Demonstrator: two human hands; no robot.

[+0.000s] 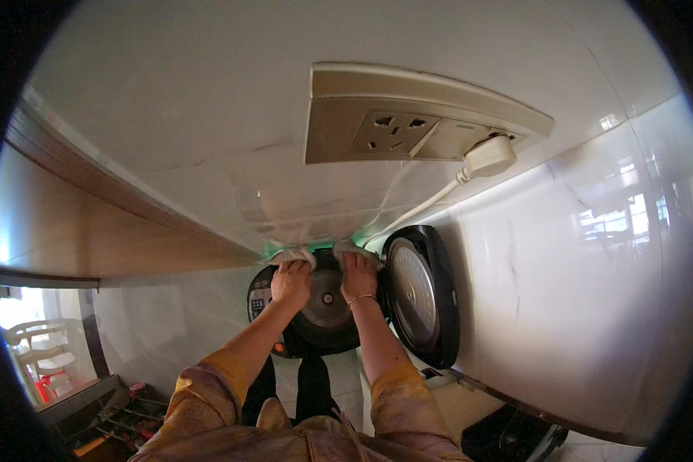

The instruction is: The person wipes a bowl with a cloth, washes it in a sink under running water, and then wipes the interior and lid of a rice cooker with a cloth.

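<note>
A black rice cooker (327,338) stands before me with its round lid (421,294) swung up at the right. Inside its body a round metal heating plate with a small central button (327,298) shows. My left hand (291,284) presses a pale cloth (291,254) at the cooker's far left rim. At the far right rim, my right hand (358,276), with a bracelet at the wrist, grips another pale cloth piece (346,249). Whether the two pieces are one cloth, I cannot tell. A control panel lies on the cooker's left side.
Above, a wall socket panel (335,133) holds a white plug (492,157), whose cord runs down behind the cooker. A wooden cabinet (92,219) juts in at the left. An open drawer or rack (115,424) with items sits lower left. Glossy tiled wall (531,277) rises at right.
</note>
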